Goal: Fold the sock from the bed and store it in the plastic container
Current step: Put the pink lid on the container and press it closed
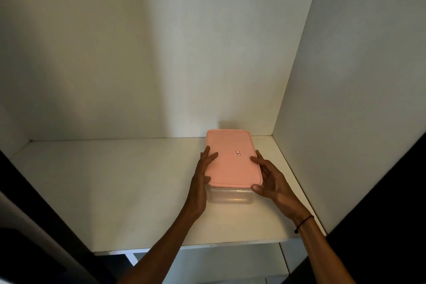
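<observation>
While you look down into the white cupboard, its shelf [115, 191] spreads wide under your arms, with the side wall [345, 99] rising on the right. The plastic container [230, 197] sits on that shelf toward the back right corner, clear-walled and closed by its pink lid [230, 161], which carries a small label [238, 152] near the middle. Your left hand [202, 177] presses flat against the container's left side, fingers spread along the lid edge. Your right hand [268, 177] cups the right side, thumb at the near corner. A dark cord bracelet [304, 222] circles your right wrist. You cannot see the sock.
</observation>
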